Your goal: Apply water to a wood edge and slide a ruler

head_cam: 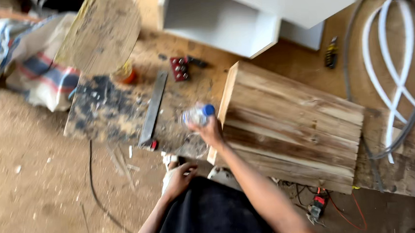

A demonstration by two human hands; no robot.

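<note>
The right hand [212, 132] grips a clear plastic bottle [197, 115], blue-capped, just left of the wooden box [289, 126]; probably light, slippery, best held mid-body. The left hand [177, 180] seems closed around something white, unclear what.

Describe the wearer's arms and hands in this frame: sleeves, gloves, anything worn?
Both forearms are bare with no sleeves in view. The left hand and right hand are bare: no gloves. No watch, band or ring can be made out, though motion blur softens the detail. Between the arms lies dark, near-black clothing. No markings or cables on either arm.
</note>
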